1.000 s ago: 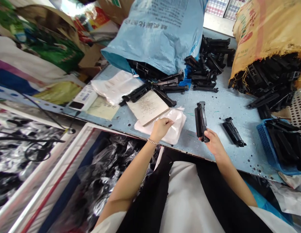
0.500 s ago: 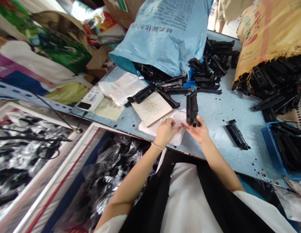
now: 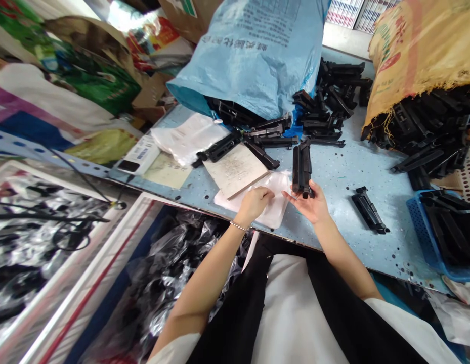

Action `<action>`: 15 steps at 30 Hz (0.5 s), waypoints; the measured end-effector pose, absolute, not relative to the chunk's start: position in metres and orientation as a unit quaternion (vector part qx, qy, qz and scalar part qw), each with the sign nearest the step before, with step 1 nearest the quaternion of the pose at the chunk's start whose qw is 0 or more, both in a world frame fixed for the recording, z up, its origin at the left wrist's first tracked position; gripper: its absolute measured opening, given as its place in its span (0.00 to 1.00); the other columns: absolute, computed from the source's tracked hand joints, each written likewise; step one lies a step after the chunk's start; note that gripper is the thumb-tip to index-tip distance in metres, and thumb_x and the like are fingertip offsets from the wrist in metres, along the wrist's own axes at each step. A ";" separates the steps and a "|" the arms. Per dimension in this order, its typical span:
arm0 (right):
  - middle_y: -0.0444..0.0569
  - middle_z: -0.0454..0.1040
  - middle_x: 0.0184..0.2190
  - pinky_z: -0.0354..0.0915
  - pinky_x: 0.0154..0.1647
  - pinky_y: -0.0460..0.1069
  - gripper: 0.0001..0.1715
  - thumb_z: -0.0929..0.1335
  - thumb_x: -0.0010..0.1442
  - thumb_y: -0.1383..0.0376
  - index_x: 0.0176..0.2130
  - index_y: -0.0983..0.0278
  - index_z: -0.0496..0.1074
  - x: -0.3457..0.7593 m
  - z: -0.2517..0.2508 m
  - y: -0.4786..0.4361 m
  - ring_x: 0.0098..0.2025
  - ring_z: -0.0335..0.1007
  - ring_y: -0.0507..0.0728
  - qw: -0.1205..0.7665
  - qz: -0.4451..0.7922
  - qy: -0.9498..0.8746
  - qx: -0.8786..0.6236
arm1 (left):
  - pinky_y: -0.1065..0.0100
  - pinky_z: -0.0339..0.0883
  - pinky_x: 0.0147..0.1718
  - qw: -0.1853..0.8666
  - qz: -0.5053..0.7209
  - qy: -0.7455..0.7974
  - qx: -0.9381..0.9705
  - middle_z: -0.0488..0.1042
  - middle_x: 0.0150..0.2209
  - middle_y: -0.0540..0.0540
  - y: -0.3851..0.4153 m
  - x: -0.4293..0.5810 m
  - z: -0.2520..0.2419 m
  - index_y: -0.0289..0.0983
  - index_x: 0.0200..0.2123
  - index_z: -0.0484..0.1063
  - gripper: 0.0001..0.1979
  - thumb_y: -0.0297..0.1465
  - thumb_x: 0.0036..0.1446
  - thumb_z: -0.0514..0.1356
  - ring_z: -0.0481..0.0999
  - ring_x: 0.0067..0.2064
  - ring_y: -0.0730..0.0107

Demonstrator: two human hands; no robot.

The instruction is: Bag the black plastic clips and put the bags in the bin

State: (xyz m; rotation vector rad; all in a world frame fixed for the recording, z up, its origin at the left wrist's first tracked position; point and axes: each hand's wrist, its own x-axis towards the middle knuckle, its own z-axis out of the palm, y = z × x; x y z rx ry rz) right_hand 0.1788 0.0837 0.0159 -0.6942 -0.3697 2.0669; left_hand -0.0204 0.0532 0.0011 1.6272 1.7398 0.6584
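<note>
Right hand is sitting just right of frame centre, palm up, fingers closing narrowly around the near end of one long black plastic part. The part is pointing away from me, up the frame, its far end over the pale blue table. Left hand is sitting just beside the right, at centre, with its fingers curling down onto the stack of clear plastic bags. Fingertips are touching the top bag, but I can't tell if they're pinching it or just pressing. The held part's near end is hanging at the right edge of that stack. A square beige board is overlapping the stack's far left corner. One loose black part is lying on the table to the right, well apart from my hands. A blue basket of the same parts is sitting at the right edge. A light blue sack is spilling parts at top centre, and a tan woven sack is doing the same at upper right. A heap of black parts is lying between the two.
</note>
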 end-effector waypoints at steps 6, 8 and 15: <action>0.46 0.82 0.31 0.77 0.50 0.59 0.15 0.75 0.55 0.54 0.36 0.62 0.75 0.157 0.000 0.088 0.32 0.77 0.55 0.435 0.832 -0.149 -0.310 | 0.63 0.73 0.40 0.257 0.300 0.661 0.638 0.79 0.35 0.45 0.042 -0.024 0.016 0.37 0.35 0.76 0.06 0.25 0.58 0.58 0.77 0.37 0.63; 0.45 0.82 0.31 0.78 0.47 0.57 0.16 0.77 0.52 0.55 0.36 0.60 0.75 0.152 -0.007 0.090 0.33 0.78 0.55 0.442 0.820 -0.145 -0.335 | 0.57 0.73 0.46 0.160 0.262 0.653 0.693 0.79 0.41 0.39 0.034 -0.031 0.026 0.36 0.34 0.77 0.11 0.20 0.58 0.55 0.77 0.44 0.57; 0.45 0.81 0.32 0.79 0.43 0.53 0.13 0.75 0.55 0.57 0.37 0.62 0.75 0.188 0.002 0.068 0.33 0.77 0.54 0.428 0.828 -0.176 -0.315 | 0.54 0.73 0.56 0.133 0.227 0.621 0.738 0.73 0.57 0.36 0.039 -0.044 0.027 0.34 0.56 0.74 0.26 0.17 0.56 0.51 0.75 0.55 0.56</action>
